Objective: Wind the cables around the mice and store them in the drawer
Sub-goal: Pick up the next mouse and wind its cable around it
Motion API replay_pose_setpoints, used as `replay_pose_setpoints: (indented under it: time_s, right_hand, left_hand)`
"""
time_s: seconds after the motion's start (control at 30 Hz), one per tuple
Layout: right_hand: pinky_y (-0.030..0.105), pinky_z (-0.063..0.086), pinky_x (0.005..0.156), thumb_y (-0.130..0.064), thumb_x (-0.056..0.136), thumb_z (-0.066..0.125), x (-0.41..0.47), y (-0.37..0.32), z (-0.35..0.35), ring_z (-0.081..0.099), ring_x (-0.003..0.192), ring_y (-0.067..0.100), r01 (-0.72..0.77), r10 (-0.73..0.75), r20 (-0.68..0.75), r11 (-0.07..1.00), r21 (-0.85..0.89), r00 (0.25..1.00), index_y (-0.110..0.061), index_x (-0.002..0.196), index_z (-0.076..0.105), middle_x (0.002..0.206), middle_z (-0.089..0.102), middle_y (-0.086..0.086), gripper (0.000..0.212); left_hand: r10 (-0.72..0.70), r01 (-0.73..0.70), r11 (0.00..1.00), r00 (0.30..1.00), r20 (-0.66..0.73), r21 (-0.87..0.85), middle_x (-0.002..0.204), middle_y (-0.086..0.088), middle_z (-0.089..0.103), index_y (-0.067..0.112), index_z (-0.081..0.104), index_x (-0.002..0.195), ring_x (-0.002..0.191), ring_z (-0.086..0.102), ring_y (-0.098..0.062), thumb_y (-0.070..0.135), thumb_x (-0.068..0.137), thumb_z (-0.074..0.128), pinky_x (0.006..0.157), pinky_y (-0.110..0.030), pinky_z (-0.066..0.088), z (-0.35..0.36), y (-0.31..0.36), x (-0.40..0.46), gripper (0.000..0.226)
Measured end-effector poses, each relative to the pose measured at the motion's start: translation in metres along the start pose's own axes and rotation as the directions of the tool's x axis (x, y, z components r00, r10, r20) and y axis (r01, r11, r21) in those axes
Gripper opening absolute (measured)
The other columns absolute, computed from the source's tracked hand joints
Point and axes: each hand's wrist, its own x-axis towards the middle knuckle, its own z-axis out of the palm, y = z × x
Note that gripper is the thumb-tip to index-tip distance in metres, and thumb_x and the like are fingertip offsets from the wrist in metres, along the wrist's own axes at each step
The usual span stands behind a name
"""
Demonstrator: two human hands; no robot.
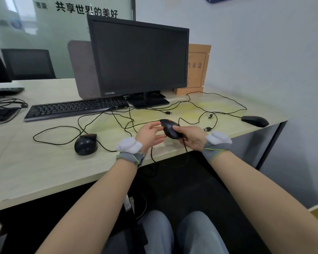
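A black wired mouse (170,128) is lifted just above the desk (44,167), near the middle of its front edge, gripped in the right hand (190,137) — thumb on top, fingers curled beneath it. Its cable (185,146) drops from the hand over the front edge and hangs in a loop below the desktop. The left hand (151,134) sits just beside the mouse with fingers spread and relaxed, fingertips close to its nose; whether they touch it cannot be told. Both wrists wear grey bands with white pads.

A second black mouse (85,144) lies on the desk to the left, near the front edge, its cable (57,135) looping wide across the surface. A third, flatter mouse (255,121) rests by the right edge, well apart from the hands. Loose cables with USB plugs (207,128) tangle across the middle of the desk.

Further back stand a black keyboard (75,109) and a dark Lenovo monitor (140,57) — behind its right side, a brown cardboard file box (198,70) stands in the back right corner.
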Motion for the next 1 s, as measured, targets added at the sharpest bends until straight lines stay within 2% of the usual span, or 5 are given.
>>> replay_pose_setpoints:
  time_s: [0.33, 0.6, 0.77, 0.87, 1.0]
  right_hand:
    - [0.020, 0.049, 0.060, -0.014, 0.094, 0.051, -0.012, 0.003, -0.002, 0.057, 0.072, 0.014, 0.132, -0.164, 0.222, 0.980, 0.151, 0.961, -0.013, 0.117, 0.050, 0.092, 0.061, 0.004, 0.023]
    - [0.027, 0.052, 0.073, -0.016, 0.095, 0.049, -0.007, -0.001, -0.015, 0.063, 0.087, 0.021, -0.077, 0.077, 0.010, 0.996, -0.036, 0.997, -0.002, 0.101, 0.056, 0.093, 0.063, 0.010, 0.017]
    - [0.024, 0.049, 0.064, -0.007, 0.091, 0.051, -0.008, 0.004, -0.010, 0.060, 0.070, 0.016, -0.068, 0.067, 0.030, 0.997, 0.029, 0.997, -0.012, 0.072, 0.055, 0.077, 0.060, 0.006, 0.020]
    - [0.023, 0.048, 0.064, -0.005, 0.090, 0.051, -0.007, 0.009, -0.008, 0.059, 0.068, 0.016, -0.073, 0.073, 0.022, 0.997, -0.008, 0.997, -0.005, 0.092, 0.062, 0.076, 0.058, 0.005, 0.011]
    - [0.023, 0.049, 0.062, -0.005, 0.090, 0.052, -0.007, 0.012, -0.008, 0.058, 0.071, 0.016, -0.058, 0.057, -0.016, 0.996, -0.063, 0.998, -0.005, 0.132, 0.045, 0.086, 0.060, 0.009, 0.042]
  left_hand:
    - [-0.064, 0.063, 0.997, 0.998, -0.027, -0.038, 0.115, -0.011, 0.060, 0.008, 0.056, 0.118, 0.089, 0.060, -0.022, 0.030, 0.088, 0.061, 0.063, -0.023, 0.050, 0.003, 0.006, 0.005, 0.037]
    - [0.021, -0.025, 0.995, 0.999, -0.039, -0.095, 0.104, -0.004, 0.058, 0.008, 0.051, 0.122, 0.087, 0.062, -0.020, 0.020, 0.090, 0.058, 0.071, -0.025, 0.051, 0.003, -0.003, 0.008, 0.035]
    - [-0.009, 0.007, 0.999, 0.998, -0.063, -0.037, 0.111, -0.012, 0.057, 0.002, 0.048, 0.129, 0.097, 0.061, -0.028, 0.017, 0.091, 0.057, 0.069, -0.025, 0.054, 0.005, -0.009, 0.009, 0.042]
    - [-0.009, 0.012, 0.999, 0.998, -0.058, 0.045, 0.105, -0.013, 0.058, -0.001, 0.050, 0.125, 0.092, 0.059, -0.027, 0.018, 0.091, 0.057, 0.077, -0.031, 0.053, 0.006, -0.010, 0.011, 0.040]
    - [-0.027, 0.031, 0.998, 0.998, -0.063, 0.058, 0.109, -0.014, 0.058, 0.002, 0.048, 0.129, 0.099, 0.059, -0.029, 0.019, 0.091, 0.058, 0.090, -0.040, 0.050, 0.004, -0.012, 0.014, 0.043]
